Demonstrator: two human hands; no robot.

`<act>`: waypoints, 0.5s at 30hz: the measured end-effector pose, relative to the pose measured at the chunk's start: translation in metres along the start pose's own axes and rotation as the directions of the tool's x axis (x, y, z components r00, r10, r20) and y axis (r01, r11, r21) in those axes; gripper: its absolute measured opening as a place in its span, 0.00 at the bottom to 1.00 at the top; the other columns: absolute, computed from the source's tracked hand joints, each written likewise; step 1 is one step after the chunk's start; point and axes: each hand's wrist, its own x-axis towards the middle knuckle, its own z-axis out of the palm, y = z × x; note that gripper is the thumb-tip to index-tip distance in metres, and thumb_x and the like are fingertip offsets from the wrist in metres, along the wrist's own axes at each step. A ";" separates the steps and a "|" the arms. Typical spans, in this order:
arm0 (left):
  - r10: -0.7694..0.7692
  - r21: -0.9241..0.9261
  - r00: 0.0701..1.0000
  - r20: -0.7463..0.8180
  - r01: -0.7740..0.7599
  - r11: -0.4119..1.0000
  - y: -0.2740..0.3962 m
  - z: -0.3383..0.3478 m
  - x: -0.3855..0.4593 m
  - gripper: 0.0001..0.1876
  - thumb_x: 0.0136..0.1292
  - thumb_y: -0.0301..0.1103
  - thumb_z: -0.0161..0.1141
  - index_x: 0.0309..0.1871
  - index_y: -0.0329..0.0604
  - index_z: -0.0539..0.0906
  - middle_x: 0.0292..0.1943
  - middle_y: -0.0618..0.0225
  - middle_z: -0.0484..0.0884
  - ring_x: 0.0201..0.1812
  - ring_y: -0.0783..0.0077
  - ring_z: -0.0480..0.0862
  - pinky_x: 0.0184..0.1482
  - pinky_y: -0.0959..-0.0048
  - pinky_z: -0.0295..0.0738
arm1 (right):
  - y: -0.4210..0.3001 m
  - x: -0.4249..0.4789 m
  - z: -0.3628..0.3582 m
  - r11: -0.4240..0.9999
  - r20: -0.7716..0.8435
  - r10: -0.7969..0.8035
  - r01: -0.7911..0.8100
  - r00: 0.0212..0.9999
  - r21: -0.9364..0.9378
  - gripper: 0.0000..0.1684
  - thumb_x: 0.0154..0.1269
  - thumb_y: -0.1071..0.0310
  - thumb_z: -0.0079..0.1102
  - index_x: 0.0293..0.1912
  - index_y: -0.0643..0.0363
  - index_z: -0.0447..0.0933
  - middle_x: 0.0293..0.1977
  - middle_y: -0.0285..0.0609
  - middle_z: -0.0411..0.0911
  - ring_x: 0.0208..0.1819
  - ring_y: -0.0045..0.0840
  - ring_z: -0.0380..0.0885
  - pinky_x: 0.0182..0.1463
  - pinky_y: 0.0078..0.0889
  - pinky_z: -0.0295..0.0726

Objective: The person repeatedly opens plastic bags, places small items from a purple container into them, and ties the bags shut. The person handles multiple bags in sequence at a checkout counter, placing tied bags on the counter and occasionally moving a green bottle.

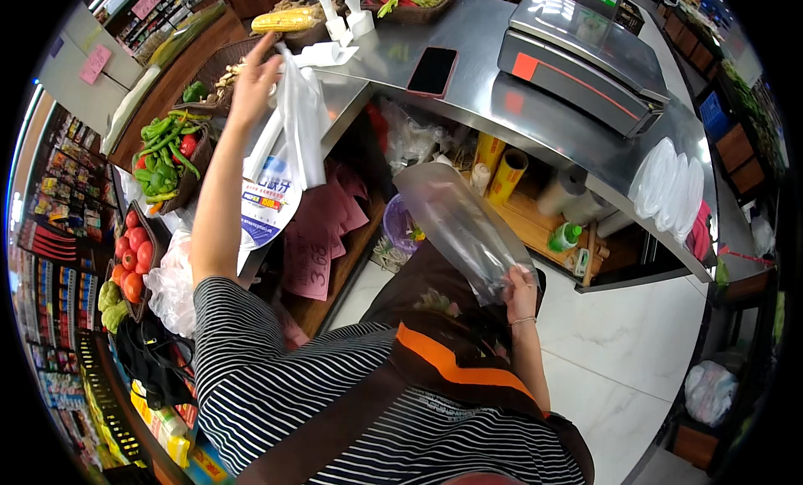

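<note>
My right hand (522,292) grips the lower end of a clear plastic bag (461,225), which stretches up and left over my dark apron. My left hand (253,87) is raised at the far left of the counter, slightly blurred, one finger extended. Right beside it hang white plastic bags (304,121); whether the hand holds them is unclear. A white roll (320,55) lies on the steel counter (389,58) just behind them. Beneath the bags is a round printed sheet (271,203) in white and blue.
On the counter stand a weighing scale (583,65), a phone (433,72) and folded white bags (668,187). Vegetable baskets (204,152) line the left. The shelf below holds yellow rolls (508,176), a green-capped bottle (564,236) and pink price cards (310,253). A purple basket (398,225) stands near my legs.
</note>
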 end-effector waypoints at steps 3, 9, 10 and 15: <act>0.273 0.112 0.959 0.073 -0.279 0.954 0.051 0.052 -0.018 0.30 0.64 0.31 0.59 0.69 0.46 0.63 0.66 0.58 0.66 0.60 0.63 0.74 0.57 0.67 0.72 | 0.001 0.010 0.021 0.999 0.119 -0.014 0.018 0.993 -0.031 0.15 0.63 0.69 0.60 0.48 0.59 0.71 0.33 0.38 0.78 0.27 0.16 0.75 0.24 0.15 0.69; 0.368 0.138 0.781 0.505 -0.494 0.858 0.138 0.139 -0.118 0.16 0.59 0.33 0.64 0.50 0.44 0.80 0.56 0.56 0.74 0.59 0.54 0.74 0.59 0.63 0.71 | -0.006 0.012 0.067 0.999 0.231 -0.018 0.008 0.973 0.045 0.17 0.61 0.76 0.60 0.49 0.66 0.69 0.34 0.44 0.78 0.32 0.21 0.77 0.32 0.20 0.73; 0.326 0.133 0.758 0.565 -0.474 0.871 0.138 0.147 -0.133 0.16 0.58 0.34 0.64 0.50 0.44 0.80 0.55 0.58 0.75 0.58 0.54 0.75 0.58 0.63 0.72 | -0.009 0.011 0.072 0.994 0.260 -0.061 0.035 0.964 0.103 0.14 0.62 0.76 0.60 0.46 0.65 0.70 0.33 0.42 0.77 0.30 0.21 0.76 0.34 0.21 0.74; 0.304 0.530 0.911 0.279 -0.410 0.742 0.083 0.144 -0.130 0.16 0.57 0.36 0.64 0.47 0.39 0.79 0.48 0.54 0.78 0.50 0.50 0.77 0.52 0.60 0.73 | -0.018 0.011 0.082 0.990 0.343 -0.076 0.031 0.936 0.136 0.06 0.62 0.78 0.59 0.38 0.61 0.71 0.33 0.37 0.76 0.35 0.21 0.77 0.36 0.19 0.78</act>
